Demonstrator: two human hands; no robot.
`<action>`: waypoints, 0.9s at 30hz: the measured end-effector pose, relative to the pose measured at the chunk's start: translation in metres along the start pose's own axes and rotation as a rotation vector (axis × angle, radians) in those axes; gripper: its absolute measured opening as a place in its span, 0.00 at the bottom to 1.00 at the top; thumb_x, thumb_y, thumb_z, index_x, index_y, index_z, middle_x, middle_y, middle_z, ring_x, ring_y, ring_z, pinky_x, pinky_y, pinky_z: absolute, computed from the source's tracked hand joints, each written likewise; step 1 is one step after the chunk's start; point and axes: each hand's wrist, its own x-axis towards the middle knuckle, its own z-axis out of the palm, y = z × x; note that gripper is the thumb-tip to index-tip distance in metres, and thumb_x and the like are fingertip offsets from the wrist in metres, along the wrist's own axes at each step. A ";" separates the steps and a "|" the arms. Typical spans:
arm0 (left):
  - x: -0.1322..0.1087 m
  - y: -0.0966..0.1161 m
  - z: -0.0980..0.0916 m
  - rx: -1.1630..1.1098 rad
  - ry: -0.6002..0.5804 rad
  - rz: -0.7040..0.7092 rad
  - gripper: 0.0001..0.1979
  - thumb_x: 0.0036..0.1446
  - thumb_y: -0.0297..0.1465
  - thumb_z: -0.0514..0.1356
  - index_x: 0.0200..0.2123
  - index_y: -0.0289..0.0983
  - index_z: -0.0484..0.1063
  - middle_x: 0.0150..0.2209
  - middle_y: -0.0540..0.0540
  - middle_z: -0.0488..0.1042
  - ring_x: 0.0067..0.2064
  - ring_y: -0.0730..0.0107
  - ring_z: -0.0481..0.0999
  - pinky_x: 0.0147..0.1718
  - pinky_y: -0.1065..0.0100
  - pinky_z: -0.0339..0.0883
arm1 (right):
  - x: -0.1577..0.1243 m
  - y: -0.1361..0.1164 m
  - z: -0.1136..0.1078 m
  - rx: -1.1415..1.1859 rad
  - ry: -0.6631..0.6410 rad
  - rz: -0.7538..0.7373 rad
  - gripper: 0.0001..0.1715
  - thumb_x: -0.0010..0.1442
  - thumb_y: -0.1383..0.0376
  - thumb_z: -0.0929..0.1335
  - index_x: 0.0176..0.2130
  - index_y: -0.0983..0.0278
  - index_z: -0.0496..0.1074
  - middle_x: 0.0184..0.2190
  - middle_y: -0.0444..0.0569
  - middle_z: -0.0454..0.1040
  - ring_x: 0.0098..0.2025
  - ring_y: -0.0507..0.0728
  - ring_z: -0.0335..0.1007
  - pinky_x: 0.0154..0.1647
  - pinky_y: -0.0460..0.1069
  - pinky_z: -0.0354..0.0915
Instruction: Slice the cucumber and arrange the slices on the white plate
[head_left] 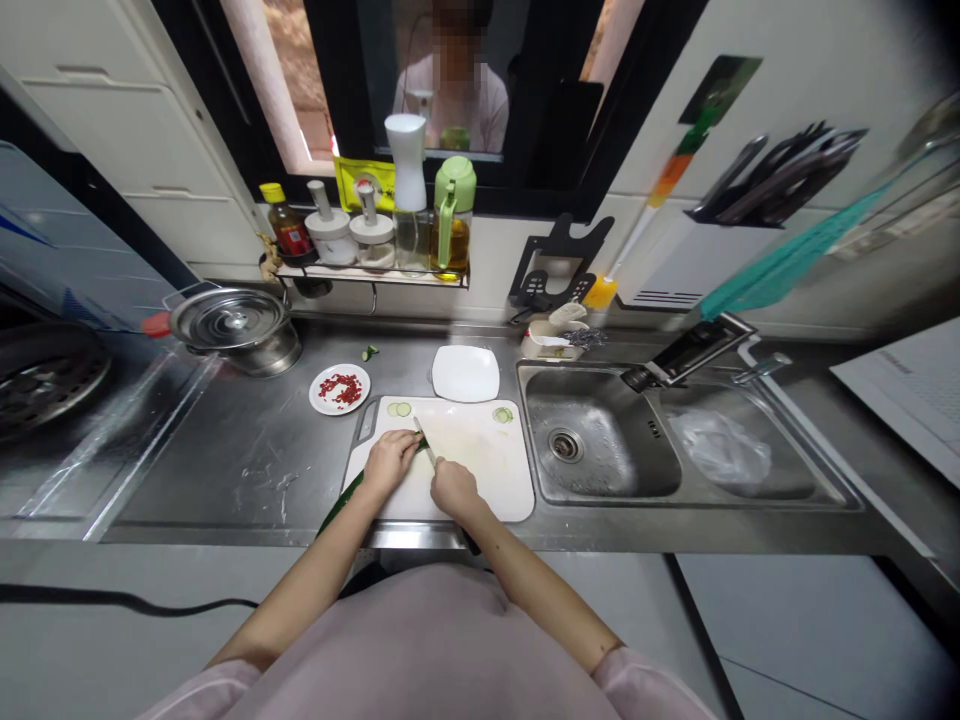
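A white cutting board (480, 455) lies on the steel counter in front of me. My left hand (388, 462) is curled over a long green cucumber (339, 503) that runs off the board's near left corner. My right hand (453, 490) is closed on a knife (424, 441) whose blade stands at the cucumber's cut end, beside my left fingertips. A few cucumber slices (400, 409) lie at the board's far left and more slices (502, 414) at its far right.
A small plate of chopped red chilli (340, 389) and a white square plate (466, 373) sit behind the board. A double sink (611, 445) is at the right, a lidded pot (234, 325) at the left, a condiment shelf (375, 270) at the back. A person shows behind the window.
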 end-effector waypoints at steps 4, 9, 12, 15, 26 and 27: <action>0.000 0.000 0.000 0.001 0.000 0.008 0.12 0.62 0.32 0.56 0.41 0.40 0.79 0.44 0.44 0.79 0.46 0.63 0.75 0.48 0.61 0.69 | 0.001 -0.001 0.001 -0.006 -0.002 0.013 0.20 0.60 0.72 0.60 0.51 0.68 0.68 0.44 0.60 0.76 0.50 0.61 0.72 0.45 0.51 0.65; 0.000 0.000 0.000 0.006 0.010 0.013 0.12 0.63 0.33 0.55 0.41 0.41 0.79 0.43 0.44 0.79 0.46 0.64 0.75 0.48 0.61 0.69 | 0.001 -0.003 0.002 -0.008 -0.004 0.016 0.20 0.60 0.73 0.60 0.51 0.68 0.67 0.43 0.60 0.76 0.51 0.62 0.72 0.45 0.51 0.65; 0.000 -0.001 0.001 0.015 0.013 0.015 0.12 0.62 0.33 0.55 0.41 0.41 0.79 0.43 0.45 0.79 0.45 0.63 0.75 0.46 0.61 0.70 | 0.003 -0.005 0.003 -0.011 0.000 0.012 0.20 0.60 0.74 0.60 0.51 0.69 0.67 0.43 0.60 0.76 0.51 0.62 0.72 0.45 0.51 0.65; 0.000 -0.003 0.001 0.015 0.015 0.018 0.11 0.62 0.32 0.55 0.41 0.41 0.79 0.43 0.45 0.79 0.45 0.63 0.75 0.46 0.61 0.70 | 0.005 -0.005 0.005 -0.007 0.000 0.014 0.20 0.60 0.74 0.59 0.51 0.68 0.66 0.42 0.60 0.77 0.51 0.61 0.72 0.45 0.51 0.65; 0.001 0.000 -0.004 -0.072 -0.012 -0.082 0.13 0.62 0.34 0.55 0.45 0.40 0.77 0.45 0.45 0.79 0.47 0.63 0.76 0.50 0.61 0.68 | 0.003 0.001 0.009 -0.021 0.019 0.032 0.19 0.62 0.72 0.59 0.51 0.67 0.66 0.42 0.59 0.77 0.49 0.60 0.73 0.44 0.51 0.64; 0.002 0.001 -0.006 -0.098 0.013 -0.128 0.13 0.62 0.34 0.55 0.46 0.40 0.76 0.46 0.45 0.78 0.47 0.63 0.76 0.50 0.62 0.68 | 0.001 0.003 0.008 -0.032 0.025 0.029 0.19 0.62 0.72 0.58 0.51 0.67 0.66 0.42 0.59 0.77 0.49 0.60 0.73 0.44 0.51 0.64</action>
